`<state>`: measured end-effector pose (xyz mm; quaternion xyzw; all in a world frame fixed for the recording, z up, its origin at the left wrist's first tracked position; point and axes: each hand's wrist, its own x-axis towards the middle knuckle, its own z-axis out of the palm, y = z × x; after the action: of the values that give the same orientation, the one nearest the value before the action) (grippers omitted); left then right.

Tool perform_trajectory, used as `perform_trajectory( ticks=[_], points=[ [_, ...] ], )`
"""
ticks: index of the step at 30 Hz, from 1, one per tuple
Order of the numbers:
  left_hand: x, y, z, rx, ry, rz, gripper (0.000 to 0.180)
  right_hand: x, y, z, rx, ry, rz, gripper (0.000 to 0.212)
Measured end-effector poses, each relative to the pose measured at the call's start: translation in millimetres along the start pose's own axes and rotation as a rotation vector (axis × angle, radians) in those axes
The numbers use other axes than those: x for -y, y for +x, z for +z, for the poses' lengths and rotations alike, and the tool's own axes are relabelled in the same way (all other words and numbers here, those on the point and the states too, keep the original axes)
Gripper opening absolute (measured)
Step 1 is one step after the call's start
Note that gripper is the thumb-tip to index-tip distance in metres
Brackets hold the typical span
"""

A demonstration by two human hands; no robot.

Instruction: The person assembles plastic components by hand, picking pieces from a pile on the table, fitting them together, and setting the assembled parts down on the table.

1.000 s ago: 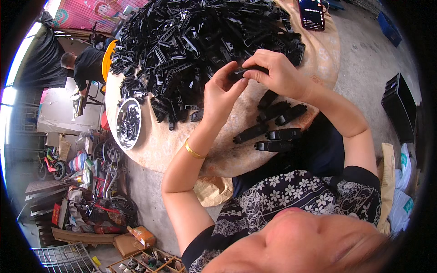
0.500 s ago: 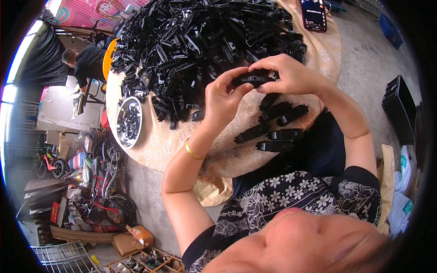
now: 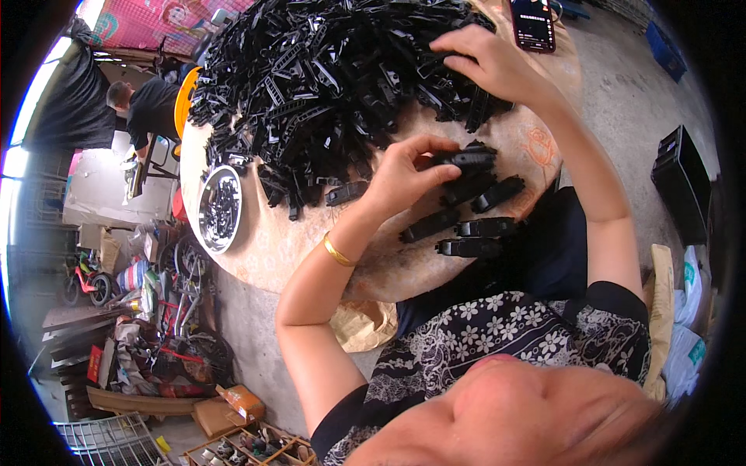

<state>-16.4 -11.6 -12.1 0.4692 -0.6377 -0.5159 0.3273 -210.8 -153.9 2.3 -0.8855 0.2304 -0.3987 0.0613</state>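
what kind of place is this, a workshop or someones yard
Likely an informal yard workshop for piecework: a round table heaped with a pile of black plastic parts, bare concrete floor, and bicycles and clutter alongside.

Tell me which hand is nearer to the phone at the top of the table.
Right. The right hand reaches into the pile of black plastic parts just left of the phone. The left hand is lower down, holding a black part near the table's front.
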Motion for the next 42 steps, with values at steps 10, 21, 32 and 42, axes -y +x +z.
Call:
perform_trajectory(
  ticks=[10, 21, 32, 42],
  points=[
    [12.2, 37.4, -13.7, -0.450, 0.851, 0.537, 0.036, -11.6, -4.4, 33.3, 0.018, -0.331, 0.007, 0.028],
    [13.0, 62.2, -14.7, -0.316, 1.205, 0.602, 0.032, -0.6, -5.3, 30.5, -0.364, 0.270, 0.145, 0.021],
    [-12.2, 23.9, -28.6, -0.480, -0.512, 0.004, 0.018, 43.3, -10.3, 20.7, 0.040, 0.526, 0.067, 0.022],
    [-6.8, 20.1, -24.9, -0.299, -0.477, 0.076, 0.035, 42.2, -11.6, 22.7, 0.114, 0.487, 0.119, 0.021]
  ],
)
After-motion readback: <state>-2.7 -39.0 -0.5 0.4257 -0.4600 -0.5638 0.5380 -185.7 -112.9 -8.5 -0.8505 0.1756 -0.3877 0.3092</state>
